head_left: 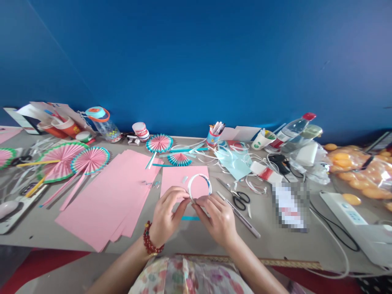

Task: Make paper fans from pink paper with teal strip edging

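Both hands meet over a sheet of pink paper [171, 177] in the middle of the table. Between them stands a thin roll of white tape [189, 187], its ring upright with some blue inside. My left hand [168, 210] pinches the ring's lower left edge between thumb and fingers. At the lower right, my right hand [217, 216] has its thumb and fingers closed on the same roll. A blue paper strip [190, 218] lies below the roll. Right of my right hand are scissors [240, 200] with black handles and a closed, pale utility knife [245, 222].
Pink sheets [101, 200] overlap at left, near pleated paper fans [90, 160]. Behind are a pen holder [213, 136], a paper cup [261, 140] and a plastic bottle [288, 132]. Light blue paper [234, 161] lies among white strips. A power strip [352, 216] with cables sits at right.
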Demonstrator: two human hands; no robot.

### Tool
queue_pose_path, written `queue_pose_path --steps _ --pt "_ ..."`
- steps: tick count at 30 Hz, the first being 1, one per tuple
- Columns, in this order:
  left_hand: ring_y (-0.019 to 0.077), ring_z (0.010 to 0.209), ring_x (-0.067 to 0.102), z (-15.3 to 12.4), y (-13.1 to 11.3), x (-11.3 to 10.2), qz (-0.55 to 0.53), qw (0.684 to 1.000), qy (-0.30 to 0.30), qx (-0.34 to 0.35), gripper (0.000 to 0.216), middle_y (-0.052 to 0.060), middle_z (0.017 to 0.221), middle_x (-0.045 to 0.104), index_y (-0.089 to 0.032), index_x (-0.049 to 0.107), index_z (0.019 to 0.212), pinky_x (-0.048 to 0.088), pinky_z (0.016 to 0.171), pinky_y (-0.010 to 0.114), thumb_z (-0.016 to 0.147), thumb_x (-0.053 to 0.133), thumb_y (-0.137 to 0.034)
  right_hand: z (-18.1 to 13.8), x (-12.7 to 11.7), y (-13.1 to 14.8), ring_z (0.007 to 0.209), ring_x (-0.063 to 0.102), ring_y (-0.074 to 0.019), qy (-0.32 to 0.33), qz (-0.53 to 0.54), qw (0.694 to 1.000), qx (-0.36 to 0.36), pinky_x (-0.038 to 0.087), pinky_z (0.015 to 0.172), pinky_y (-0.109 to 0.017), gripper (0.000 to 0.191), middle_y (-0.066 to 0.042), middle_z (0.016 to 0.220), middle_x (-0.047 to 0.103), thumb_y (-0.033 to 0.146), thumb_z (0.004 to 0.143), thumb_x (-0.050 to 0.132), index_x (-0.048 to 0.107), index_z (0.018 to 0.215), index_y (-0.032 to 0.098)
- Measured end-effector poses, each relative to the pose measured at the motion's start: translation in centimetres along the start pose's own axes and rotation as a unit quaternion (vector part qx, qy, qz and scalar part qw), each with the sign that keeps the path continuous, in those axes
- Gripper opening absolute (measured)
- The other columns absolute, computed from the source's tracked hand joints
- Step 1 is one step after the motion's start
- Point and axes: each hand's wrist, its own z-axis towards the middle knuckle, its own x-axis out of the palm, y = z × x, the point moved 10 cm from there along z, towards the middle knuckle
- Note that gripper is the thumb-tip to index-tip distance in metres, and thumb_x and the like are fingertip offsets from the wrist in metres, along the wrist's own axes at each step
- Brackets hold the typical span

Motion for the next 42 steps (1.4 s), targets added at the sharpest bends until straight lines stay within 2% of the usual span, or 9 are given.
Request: queue_pose_path --steps 9,13,17,22,27,31,36,40,42 --pt "0.0188 0.093 0.061 0.0 0.3 0.2 -0.034 0.997 0.057 -0.033 0.011 0.006 0.094 0.062 -0.022 0.052 0.096 0.05 0.083 0.033 0.097 0.044 -0.014 0.3 -0.3 -0.6 0.074 0.057 -0.0205 0.022 0.019 0.999 0.026 0.044 0.071 -0.034 0.01 -0.004 0.074 0.069 0.024 0.091 0.064 0.06 0.081 0.022" --pt "0.0195 0.093 0.061 0.0 0.6 -0.2 -0.083 0.992 0.068 -0.068 0.011 0.007 0.094 0.063 -0.022 0.052 0.094 0.05 0.083 0.033 0.099 0.042 -0.019 0.1 0.6 -1.1 0.072 0.061 -0.0174 0.121 0.149 0.978 0.087 0.048 0.077 -0.032 0.015 0.0 0.073 0.065 0.031 0.095 0.056 0.055 0.082 0.023" --pt "0.0198 0.09 0.061 0.1 1.6 -1.8 -0.092 0.988 0.043 -0.119 0.014 0.007 0.091 0.063 -0.021 0.053 0.09 0.05 0.081 0.033 0.099 0.044 -0.026 -1.1 0.8 -2.4 0.06 0.061 -0.0128 0.208 0.224 0.934 0.187 0.047 0.067 -0.026 0.009 0.004 0.071 0.066 0.033 0.097 0.051 0.055 0.093 0.025" --pt "0.0194 0.09 0.06 -0.5 2.5 -3.1 -0.095 0.982 0.048 -0.156 0.015 0.006 0.092 0.061 -0.021 0.053 0.089 0.048 0.082 0.032 0.1 0.044 -0.028 -1.0 -1.7 -4.4 0.069 0.062 -0.0157 0.235 0.113 0.947 0.188 0.042 0.062 -0.025 0.016 0.0 0.076 0.067 0.038 0.094 0.057 0.062 0.086 0.025" --pt "0.018 0.089 0.061 -2.9 4.8 -3.7 -0.061 0.973 0.045 -0.216 0.016 0.004 0.093 0.063 -0.021 0.053 0.089 0.046 0.081 0.029 0.1 0.045 -0.03 -2.2 -3.5 -6.4 0.067 0.061 -0.0169 0.243 0.019 0.951 0.191 0.039 0.06 -0.026 0.021 0.0 0.071 0.066 0.04 0.093 0.058 0.062 0.079 0.025" --pt "0.0169 0.085 0.06 -5.1 6.5 -3.3 -0.044 0.965 0.043 -0.253 0.017 0.003 0.093 0.063 -0.021 0.053 0.089 0.046 0.077 0.026 0.099 0.046 -0.033 -4.3 -3.6 -7.5 0.065 0.06 -0.0172 0.264 0.012 0.941 0.212 0.038 0.059 -0.026 0.018 0.0 0.072 0.067 0.037 0.094 0.055 0.064 0.084 0.026" --pt "0.0166 0.089 0.059 -6.6 7.0 -2.3 -0.039 0.963 0.056 -0.261 0.016 0.003 0.095 0.061 -0.021 0.052 0.09 0.045 0.08 0.026 0.099 0.046 -0.033 -6.5 -3.4 -8.3 0.064 0.061 -0.0174 0.265 0.008 0.932 0.246 0.038 0.058 -0.026 0.017 0.0 0.073 0.069 0.037 0.095 0.054 0.066 0.089 0.027" --pt "0.0168 0.09 0.059 -7.2 7.1 -2.2 -0.019 0.961 0.065 -0.268 0.016 0.002 0.093 0.061 -0.022 0.052 0.089 0.044 0.082 0.026 0.099 0.046 -0.033 -7.7 -3.7 -9.1 0.063 0.062 -0.017 0.255 0.014 0.927 0.273 0.042 0.059 -0.026 0.023 0.001 0.077 0.07 0.038 0.094 0.055 0.063 0.112 0.028" --pt "0.0176 0.091 0.059 -7.5 7.3 -2.4 -0.008 0.96 0.062 -0.273 0.017 0.003 0.094 0.062 -0.022 0.052 0.091 0.045 0.081 0.026 0.099 0.045 -0.034 -8.1 -3.9 -9.4 0.066 0.064 -0.017 0.261 0.016 0.923 0.281 0.044 0.061 -0.025 0.023 0.0 0.082 0.071 0.039 0.094 0.055 0.063 0.113 0.029"
